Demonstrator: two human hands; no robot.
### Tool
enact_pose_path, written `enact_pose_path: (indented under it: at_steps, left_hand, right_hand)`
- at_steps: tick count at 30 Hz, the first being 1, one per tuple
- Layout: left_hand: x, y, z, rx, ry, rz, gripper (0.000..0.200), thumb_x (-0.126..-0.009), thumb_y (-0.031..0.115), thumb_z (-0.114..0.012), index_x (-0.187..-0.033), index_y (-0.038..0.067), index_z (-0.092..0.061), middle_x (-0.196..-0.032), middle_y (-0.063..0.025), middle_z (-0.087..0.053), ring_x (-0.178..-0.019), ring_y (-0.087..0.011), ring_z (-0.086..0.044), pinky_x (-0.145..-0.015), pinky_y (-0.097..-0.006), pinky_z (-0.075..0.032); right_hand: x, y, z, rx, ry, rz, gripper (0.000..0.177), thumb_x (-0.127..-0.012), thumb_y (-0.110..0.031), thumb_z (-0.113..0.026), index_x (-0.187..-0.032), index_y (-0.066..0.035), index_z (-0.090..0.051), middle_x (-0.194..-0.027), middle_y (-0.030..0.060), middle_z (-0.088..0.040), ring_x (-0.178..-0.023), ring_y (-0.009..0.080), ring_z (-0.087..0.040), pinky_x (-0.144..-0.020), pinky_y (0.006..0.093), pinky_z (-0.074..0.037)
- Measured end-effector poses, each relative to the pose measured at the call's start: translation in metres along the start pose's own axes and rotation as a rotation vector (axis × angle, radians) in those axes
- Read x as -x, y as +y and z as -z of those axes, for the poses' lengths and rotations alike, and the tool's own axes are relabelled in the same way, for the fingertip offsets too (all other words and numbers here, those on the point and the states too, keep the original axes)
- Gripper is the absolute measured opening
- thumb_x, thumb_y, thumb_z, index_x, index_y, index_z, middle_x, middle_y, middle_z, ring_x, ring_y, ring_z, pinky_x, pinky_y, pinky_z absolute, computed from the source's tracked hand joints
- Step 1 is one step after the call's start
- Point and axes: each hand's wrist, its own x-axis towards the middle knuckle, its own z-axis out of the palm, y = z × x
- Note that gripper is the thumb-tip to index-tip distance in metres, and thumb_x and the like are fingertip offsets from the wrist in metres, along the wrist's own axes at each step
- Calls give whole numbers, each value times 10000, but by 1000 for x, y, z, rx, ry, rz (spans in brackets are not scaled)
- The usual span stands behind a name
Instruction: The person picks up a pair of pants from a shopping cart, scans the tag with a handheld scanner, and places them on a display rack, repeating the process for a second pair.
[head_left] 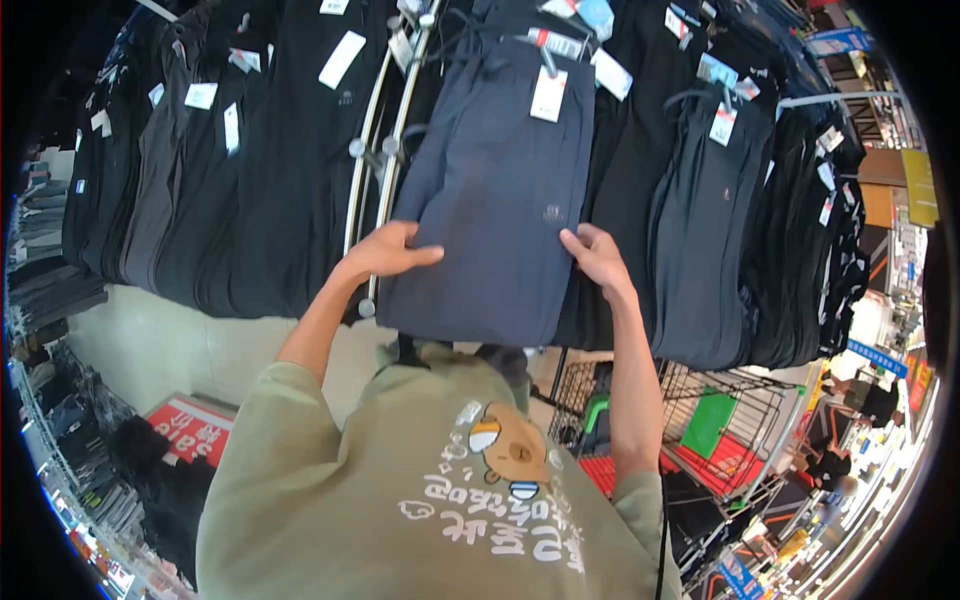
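A pair of dark blue-grey trousers (490,190) hangs folded on the rack in front of me, with a small print low on the right side. My left hand (395,250) grips its left edge, thumb lying across the front and the other fingers partly hidden behind the cloth. At the opposite edge, my right hand (600,260) holds the fabric between thumb and curled fingers. A white price tag (547,95) dangles near the waistband.
Black trousers (280,180) hang to the left, beyond a metal rack post (365,180). Dark grey trousers (705,230) hang to the right. A shopping cart (735,470) with a green panel stands lower right, and a red sign (190,425) lower left.
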Motion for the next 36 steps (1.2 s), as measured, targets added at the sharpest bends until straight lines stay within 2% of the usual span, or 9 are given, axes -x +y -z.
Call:
enact_pose_path:
  at_steps: [2,6,14,17,19,24,30,34,36]
  left_hand:
    - [-37,25,17,-67,316,-174,468,-795,321,-740,-1099,-8,-605,-1016,-174,-675,-963,-242,-660,-844,-332,-507]
    - [-173,65,39,148,497,-387,485,-803,184,-717,-1220,-4,-556,-1175,-170,-635,-1074,-245,-631,-924,-332,-494]
    - [-265,120,55,362,438,-193,702,-696,208,-795,-1312,41,-504,-1221,-157,-605,-1117,-252,-583,-953,-332,-455]
    - [-261,128,65,281,344,-196,565,-715,190,-801,-1216,36,-591,-1119,-111,-663,-1024,-195,-626,-889,-309,-479]
    - [-250,132,80,146,332,-358,401,-724,201,-797,-1055,11,-675,-1017,-111,-699,-988,-219,-644,-866,-332,-483]
    - [-276,151,106,-218,704,-591,554,-713,281,-807,-1154,-1,-622,-1098,-201,-604,-1064,-358,-567,-917,-408,-449]
    - [-297,147,97,-170,672,-444,653,-722,214,-799,-1277,9,-526,-1197,-222,-508,-1168,-386,-473,-999,-417,-403]
    - [-289,129,99,-169,626,-598,565,-719,178,-791,-1217,24,-574,-1292,-194,-468,-1203,-375,-441,-1010,-415,-384]
    - [-273,120,92,-390,814,-769,447,-696,133,-789,-1105,43,-633,-1285,-179,-472,-1196,-351,-443,-990,-405,-390]
  right_hand:
    - [-36,-14,10,188,454,315,467,-869,-289,-670,-1189,31,-557,-1031,172,-660,-923,259,-647,-831,344,-511]
    - [-115,-65,38,403,677,489,619,-787,-263,-731,-1295,-6,-487,-1173,210,-612,-1088,317,-600,-912,398,-472]
    - [-168,-149,53,244,671,348,641,-785,-263,-739,-1311,-4,-480,-1149,212,-626,-1019,297,-634,-892,369,-489]
    - [-175,-150,51,-110,291,337,399,-837,-178,-720,-1161,23,-604,-1050,81,-666,-919,139,-625,-821,303,-489]
    - [-182,-147,60,217,413,360,451,-815,-261,-736,-1112,55,-609,-1043,155,-665,-941,233,-637,-835,342,-481]
    - [-223,-172,68,436,833,552,597,-773,-355,-749,-1119,108,-595,-1313,219,-471,-1185,352,-485,-966,397,-418]
    - [-240,-181,73,297,714,470,638,-712,-326,-779,-1167,81,-594,-1359,253,-393,-1257,374,-417,-1043,410,-365]
    - [-216,-169,46,422,876,727,484,-711,-206,-784,-1114,14,-631,-1368,241,-365,-1191,401,-460,-1009,442,-391]
    - [-201,-162,37,382,891,682,388,-714,-185,-782,-1037,-16,-648,-1353,225,-387,-1159,397,-483,-986,440,-406]
